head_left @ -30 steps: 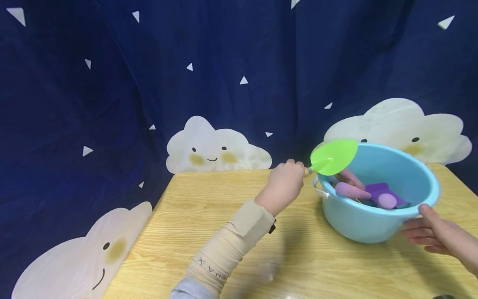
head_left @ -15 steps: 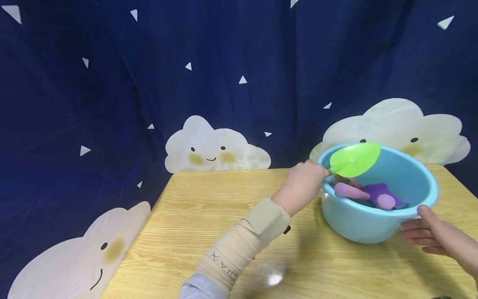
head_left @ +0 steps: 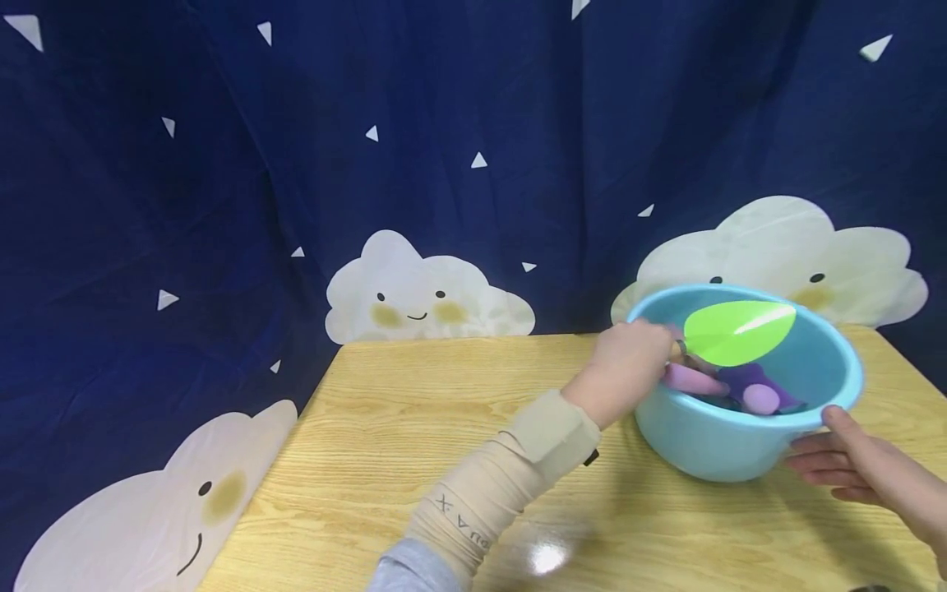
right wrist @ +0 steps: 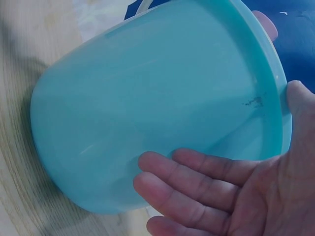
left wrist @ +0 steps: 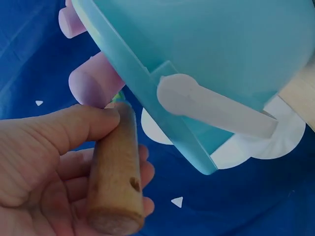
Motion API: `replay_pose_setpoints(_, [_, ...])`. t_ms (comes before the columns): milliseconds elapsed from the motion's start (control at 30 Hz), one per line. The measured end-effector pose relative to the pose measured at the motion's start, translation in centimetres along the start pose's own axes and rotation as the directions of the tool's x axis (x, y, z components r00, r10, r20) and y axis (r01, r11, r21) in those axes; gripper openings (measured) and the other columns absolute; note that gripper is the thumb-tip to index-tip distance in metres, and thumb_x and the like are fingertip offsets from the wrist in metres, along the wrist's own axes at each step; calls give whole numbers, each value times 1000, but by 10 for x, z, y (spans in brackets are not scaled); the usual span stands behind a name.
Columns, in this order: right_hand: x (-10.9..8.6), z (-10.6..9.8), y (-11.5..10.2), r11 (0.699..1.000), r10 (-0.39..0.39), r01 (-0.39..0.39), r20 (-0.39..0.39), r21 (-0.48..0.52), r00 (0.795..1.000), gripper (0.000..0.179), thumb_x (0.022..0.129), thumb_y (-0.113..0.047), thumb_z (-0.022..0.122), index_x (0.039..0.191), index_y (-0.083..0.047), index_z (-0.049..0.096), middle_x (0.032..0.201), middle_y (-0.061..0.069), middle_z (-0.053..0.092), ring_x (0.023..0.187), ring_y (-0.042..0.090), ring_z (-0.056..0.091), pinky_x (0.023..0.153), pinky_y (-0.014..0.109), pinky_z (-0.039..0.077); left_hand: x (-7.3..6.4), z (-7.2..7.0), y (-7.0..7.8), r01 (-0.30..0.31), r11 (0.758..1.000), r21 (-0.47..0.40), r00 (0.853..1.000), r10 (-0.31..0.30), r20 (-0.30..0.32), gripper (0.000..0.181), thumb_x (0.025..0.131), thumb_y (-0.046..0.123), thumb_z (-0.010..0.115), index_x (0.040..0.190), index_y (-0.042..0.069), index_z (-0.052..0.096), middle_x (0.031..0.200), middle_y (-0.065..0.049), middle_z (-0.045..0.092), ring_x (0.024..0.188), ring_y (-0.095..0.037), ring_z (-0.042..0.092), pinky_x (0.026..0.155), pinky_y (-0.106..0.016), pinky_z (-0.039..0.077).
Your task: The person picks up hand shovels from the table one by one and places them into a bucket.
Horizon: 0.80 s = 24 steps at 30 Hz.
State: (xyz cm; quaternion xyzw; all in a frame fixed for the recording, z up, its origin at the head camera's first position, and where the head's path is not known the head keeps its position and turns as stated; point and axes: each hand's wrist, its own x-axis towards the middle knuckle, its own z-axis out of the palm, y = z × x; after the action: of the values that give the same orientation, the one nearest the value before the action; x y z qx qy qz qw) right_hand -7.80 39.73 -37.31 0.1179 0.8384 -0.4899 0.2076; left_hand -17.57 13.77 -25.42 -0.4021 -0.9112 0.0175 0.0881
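Note:
My left hand [head_left: 629, 366] grips the wooden handle [left wrist: 115, 167] of a trowel, its thumb lying along the wood near the ferrule. The trowel's bright green, leaf-shaped blade [head_left: 740, 333] reaches over the inside of a light blue bucket [head_left: 710, 448]. At the near right of the bucket, my right hand [head_left: 869, 464] holds the rim, with its thumb over the edge and its fingers below along the outer wall. Inside lie a pink tapered handle [head_left: 694, 380], a pink rounded end [head_left: 760, 400] and a purple piece [head_left: 747, 376]. The left hand hides part of the near-left rim.
The bucket stands on a light wood table [head_left: 414, 444] toward its right side. A white handle [left wrist: 221, 105] hangs from the bucket's side. Behind the table is a dark blue curtain [head_left: 414, 181] with white clouds and triangles.
My left hand has moved right, carrying the trowel from the bucket's left rim to over its inside, and slightly lower. The right hand stays at the rim.

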Motion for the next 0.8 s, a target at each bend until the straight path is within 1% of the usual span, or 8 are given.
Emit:
replay_pose_setpoints(167, [13, -6, 17, 1000, 24, -24, 7, 18, 1000, 90, 88, -59, 0, 119, 11, 47, 106, 19, 60, 89, 22, 62, 73, 40, 49, 5, 1, 6, -1, 1000, 16, 1000, 1, 8, 19, 87, 13, 55, 80, 29, 64, 80, 14, 61, 72, -3, 57, 57, -21, 46])
replay_pose_setpoints(267, [5, -3, 7, 1000, -30, 30, 28, 9, 999, 89, 90, -55, -2, 117, 16, 45, 105, 23, 59, 91, 28, 61, 73, 42, 48, 9, 0, 10, 13, 999, 37, 999, -14, 40, 23, 86, 15, 56, 72, 31, 64, 75, 15, 59, 69, -2, 54, 56, -21, 45])
replay_pose_setpoints(367, [-9, 4, -12, 999, -45, 45, 16, -15, 999, 91, 90, -53, -5, 116, 20, 43, 105, 25, 59, 91, 29, 60, 72, 38, 49, 13, 0, 12, 13, 998, 61, 998, -16, 56, 24, 85, 21, 58, 64, 31, 61, 69, 16, 57, 66, -1, 52, 58, -21, 44])
replay_pose_setpoints(433, [-10, 5, -13, 1000, -29, 29, 1, -11, 1000, 92, 90, -54, -4, 116, 21, 41, 105, 26, 58, 92, 30, 60, 72, 39, 49, 16, 0, 14, 20, 998, 55, 997, -24, 73, 26, 85, 24, 58, 61, 32, 59, 69, 17, 56, 66, -1, 50, 63, -23, 42])
replay_pose_setpoints(567, [-8, 3, -8, 999, -37, 38, 7, -2, 999, 91, 90, -54, -4, 117, 20, 42, 105, 25, 59, 92, 31, 60, 72, 40, 48, 22, 1, 15, 37, 999, 10, 995, -38, 88, 18, 82, 37, 61, 65, 33, 60, 74, 17, 58, 70, -2, 49, 66, -27, 37])
replay_pose_setpoints(633, [-7, 1, -7, 999, -33, 33, 26, 14, 999, 87, 90, -53, -3, 114, 9, 52, 103, 20, 61, 91, 26, 61, 71, 38, 49, 27, 2, 15, 63, 998, -20, 992, -61, 109, 12, 80, 42, 62, 73, 33, 62, 80, 17, 60, 75, -3, 52, 66, -28, 38])
replay_pose_setpoints(667, [-6, 0, -5, 999, -44, 43, 32, 16, 999, 86, 91, -52, -3, 114, 9, 53, 103, 20, 61, 91, 26, 61, 72, 38, 49, 29, 2, 15, 71, 997, -38, 991, -66, 115, 12, 80, 43, 63, 75, 32, 62, 81, 16, 60, 76, -4, 53, 65, -27, 40])
replay_pose_setpoints(800, [0, -3, 2, 999, -17, 15, 51, 38, 999, 83, 91, -55, -1, 114, 2, 55, 103, 15, 62, 88, 20, 62, 72, 38, 49, 39, 4, 18, 140, 985, -105, 976, -119, 182, 14, 78, 43, 64, 74, 30, 62, 78, 15, 58, 77, -4, 55, 63, -26, 42])
